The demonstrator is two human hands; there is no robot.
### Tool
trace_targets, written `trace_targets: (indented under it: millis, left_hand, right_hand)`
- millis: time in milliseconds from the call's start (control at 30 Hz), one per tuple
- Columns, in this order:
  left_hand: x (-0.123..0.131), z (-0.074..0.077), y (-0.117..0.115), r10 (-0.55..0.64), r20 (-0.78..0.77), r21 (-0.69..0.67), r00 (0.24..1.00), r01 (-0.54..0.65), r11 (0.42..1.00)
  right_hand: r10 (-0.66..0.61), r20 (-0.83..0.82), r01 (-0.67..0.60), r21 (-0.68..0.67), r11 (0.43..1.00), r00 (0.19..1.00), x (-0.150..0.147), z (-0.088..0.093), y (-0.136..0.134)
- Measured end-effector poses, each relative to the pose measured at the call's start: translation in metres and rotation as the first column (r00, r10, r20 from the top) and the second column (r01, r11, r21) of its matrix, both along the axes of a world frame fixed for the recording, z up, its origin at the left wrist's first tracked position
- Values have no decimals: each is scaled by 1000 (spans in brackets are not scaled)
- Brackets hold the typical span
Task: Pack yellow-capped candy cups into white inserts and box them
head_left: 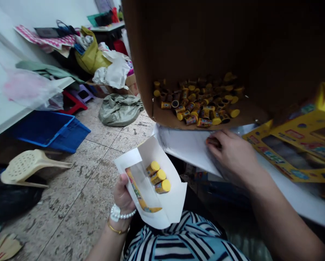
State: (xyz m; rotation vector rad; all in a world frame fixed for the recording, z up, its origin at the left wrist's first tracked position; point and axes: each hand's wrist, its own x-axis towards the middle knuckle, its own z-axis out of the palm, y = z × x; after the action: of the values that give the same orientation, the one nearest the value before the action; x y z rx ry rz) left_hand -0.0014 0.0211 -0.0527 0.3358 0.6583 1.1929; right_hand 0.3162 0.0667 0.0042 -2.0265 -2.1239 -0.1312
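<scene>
My left hand (123, 195) is closed on the side of a white-inside cardboard box (173, 206) with a clear window and flaps spread. Three small tubs (158, 177) with yellow caps lie side by side in it. My right hand (233, 150) is over the white tabletop (188, 143), just below the big carton's front edge. Its fingers are curled together around something dark and small, mostly hidden. Inside the brown carton (140, 54), tipped on its side, lies a heap of similar small tubs (200, 105), some showing open dark ends.
Yellow printed window boxes (292, 145) are stacked at the right of the table. On the floor to the left are a blue crate (75, 136), a cream plastic stool (23, 166) and a grey-green sack (120, 108). Bags and cloths pile up behind.
</scene>
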Motion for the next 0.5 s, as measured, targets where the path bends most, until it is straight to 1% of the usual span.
trace_targets:
  millis: [100,133,167,200,233,267,300,333,367,400,433,467,500]
  left_hand:
    - [-7,-8,-3,-29,73,41,997,26,999]
    - [-8,-10,-3,-26,91,50,995,21,999]
    - [-7,-13,-3,-23,105,53,994,17,998]
    - [-6,-14,-2,-24,117,54,993,17,998]
    - [-3,-15,-1,-30,128,55,991,24,998]
    - [-1,-14,0,-43,140,55,989,36,998]
    - [2,-13,0,-56,152,58,987,48,997]
    - [5,-11,1,-64,161,60,985,55,997]
    - [8,-8,1,-60,166,64,984,50,997]
    - [10,-5,1,-41,163,70,986,29,997]
    - [11,-2,-1,-9,152,78,988,-3,997]
    - [12,1,-3,30,132,88,991,-42,995]
    - [12,3,-7,69,104,98,992,-80,992]
  right_hand:
    - [-106,67,112,-97,989,992,17,1,-13]
    - [-129,94,139,-106,985,987,21,2,-17]
    - [-128,102,138,-97,986,987,22,3,-20]
    - [-92,77,97,-70,993,993,21,4,-21]
    - [-21,18,21,-40,999,1000,16,6,-22]
    - [74,-77,-75,-11,997,994,7,9,-21]
    - [176,-200,-174,26,984,964,-5,13,-19]
    - [258,-331,-246,80,966,908,-20,16,-17]
    - [323,-449,-293,136,946,833,-38,18,-15]
    - [366,-539,-309,196,931,759,-57,19,-13]
    - [402,-595,-309,257,916,696,-76,19,-11]
    - [442,-615,-313,312,897,653,-95,16,-10]
    - [487,-599,-334,355,873,636,-112,12,-9]
